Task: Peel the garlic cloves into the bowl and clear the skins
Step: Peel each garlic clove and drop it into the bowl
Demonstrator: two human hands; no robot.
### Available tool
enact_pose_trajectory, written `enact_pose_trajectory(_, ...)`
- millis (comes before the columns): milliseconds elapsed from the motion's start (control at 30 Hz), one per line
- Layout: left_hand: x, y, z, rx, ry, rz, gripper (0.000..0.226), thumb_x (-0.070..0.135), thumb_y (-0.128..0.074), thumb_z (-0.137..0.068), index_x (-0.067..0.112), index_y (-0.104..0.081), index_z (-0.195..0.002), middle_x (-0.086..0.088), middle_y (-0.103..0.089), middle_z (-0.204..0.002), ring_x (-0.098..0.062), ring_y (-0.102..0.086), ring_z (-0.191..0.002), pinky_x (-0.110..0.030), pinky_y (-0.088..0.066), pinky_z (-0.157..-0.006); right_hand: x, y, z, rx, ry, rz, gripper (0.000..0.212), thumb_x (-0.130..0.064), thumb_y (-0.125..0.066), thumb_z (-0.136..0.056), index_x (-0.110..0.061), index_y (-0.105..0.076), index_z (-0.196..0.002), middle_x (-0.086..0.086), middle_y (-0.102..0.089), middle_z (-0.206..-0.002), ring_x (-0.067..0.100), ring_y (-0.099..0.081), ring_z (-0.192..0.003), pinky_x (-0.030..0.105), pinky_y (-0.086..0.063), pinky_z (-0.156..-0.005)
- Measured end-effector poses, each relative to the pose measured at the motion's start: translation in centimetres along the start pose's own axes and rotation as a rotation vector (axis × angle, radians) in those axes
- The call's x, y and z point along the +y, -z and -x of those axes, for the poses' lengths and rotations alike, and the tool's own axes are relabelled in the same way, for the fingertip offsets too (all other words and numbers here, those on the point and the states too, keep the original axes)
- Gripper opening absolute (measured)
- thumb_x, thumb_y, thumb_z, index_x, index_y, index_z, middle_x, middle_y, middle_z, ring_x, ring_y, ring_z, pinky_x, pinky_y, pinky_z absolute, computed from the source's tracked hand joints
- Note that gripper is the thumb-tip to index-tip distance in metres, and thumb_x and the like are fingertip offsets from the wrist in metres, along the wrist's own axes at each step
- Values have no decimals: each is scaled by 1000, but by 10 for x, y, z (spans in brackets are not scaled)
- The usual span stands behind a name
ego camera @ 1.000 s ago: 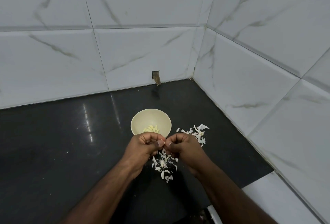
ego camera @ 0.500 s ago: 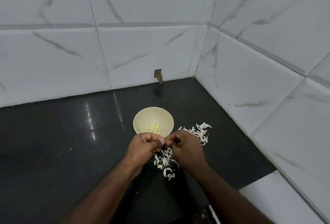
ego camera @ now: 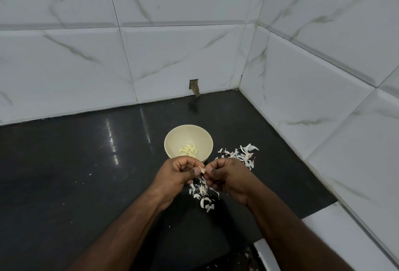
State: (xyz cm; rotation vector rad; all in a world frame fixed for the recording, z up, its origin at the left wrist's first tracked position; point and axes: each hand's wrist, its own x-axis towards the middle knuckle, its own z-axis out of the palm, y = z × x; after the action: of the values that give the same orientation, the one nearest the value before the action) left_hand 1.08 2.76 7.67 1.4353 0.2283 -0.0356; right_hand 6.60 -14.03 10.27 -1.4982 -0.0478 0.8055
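garlic clove [ego camera: 202, 169]: small pale item held just in front of the bowl [ego camera: 172, 139], pinched by the left hand [ego camera: 176, 172] with the right hand [ego camera: 230, 176] curled against its other end; judged light, firm and slippery once bare, its skin papery and brittle, best gripped at the tips. peeled cloves [ego camera: 189, 151] lie in the bowl; skins [ego camera: 239, 155] lie right of the bowl and under the hands. most of the held clove is hidden by fingers, so how much skin remains cannot be told.

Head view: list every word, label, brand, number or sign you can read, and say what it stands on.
None: no readable text anywhere in this view.
The cream bowl is plain, with no mark or label.
The marble-look wall tiles show only grey veining.
The black countertop carries only garlic skins and glare.
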Motion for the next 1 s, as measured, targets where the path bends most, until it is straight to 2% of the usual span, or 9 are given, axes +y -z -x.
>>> enact_pose_trajectory(133, -3, -2, 0, 28, 53, 92, 12, 2, -69, -90, 9, -78, -94, -10, -71, -79, -11, -64, -73, -18, -45, -58, 5, -3, -2, 61, 105, 48, 14, 5, -62, -91, -3, -68, -81, 13, -67, -75, 15, -60, -63, 26, -44, -58)
enact_pose_trajectory(233, -4, -5, 0, 49, 63, 134, 15, 1, -71, -88, 7, -78, -100, -14, -74, -85, -16, -66, -78, -17, -46, -57, 9, -5, -2, 93, 155, 74, 10, 1, -64, -91, -2, -69, -83, 15, -66, -74, 15, -58, -63, 25, -44, -57)
enact_pose_trajectory(433, -5, -5, 0, 79, 70, 124, 18, -5, -72, -85, 3, -76, -101, -15, -72, -80, -14, -67, -72, -18, -48, -58, 14, -4, -3, 161, 201, 145, 12, -3, -63, -94, -5, -68, -83, 5, -66, -67, 12, -58, -61, 24, -47, -56)
enact_pose_trajectory(667, -4, -10, 4, 124, 61, 69, 10, -7, -71, -85, 0, -73, -93, -14, -70, -74, -11, -65, -64, -17, -48, -54, 16, 4, -3, 246, 258, 277, 10, -6, -68, -89, -11, -72, -81, 7, -70, -67, 19, -64, -66, 28, -50, -60)
enact_pose_trajectory(800, -6, -12, 4, 166, -4, -113, 14, -4, -73, -84, 9, -77, -86, -6, -69, -66, -7, -59, -56, -18, -48, -57, 15, 5, 0, 186, 234, 183, 15, 4, -63, -89, -6, -74, -87, 12, -71, -74, 19, -64, -69, 23, -50, -59)
enact_pose_trajectory(900, -9, -12, 4, 173, -45, -235, 20, -1, -75, -83, 19, -79, -82, -2, -71, -65, -7, -61, -58, -22, -49, -59, 17, 5, -2, 152, 219, 201, 10, -2, -66, -90, -4, -75, -87, 13, -70, -72, 19, -61, -67, 27, -50, -61)
enact_pose_trajectory(1000, -10, -11, 4, 153, -56, -313, 21, 6, -78, -82, 27, -79, -80, -1, -74, -71, -10, -66, -65, -32, -54, -66, 18, 6, -4, 161, 221, 286, 10, -5, -68, -89, -6, -74, -81, 13, -68, -68, 18, -60, -62, 27, -51, -59)
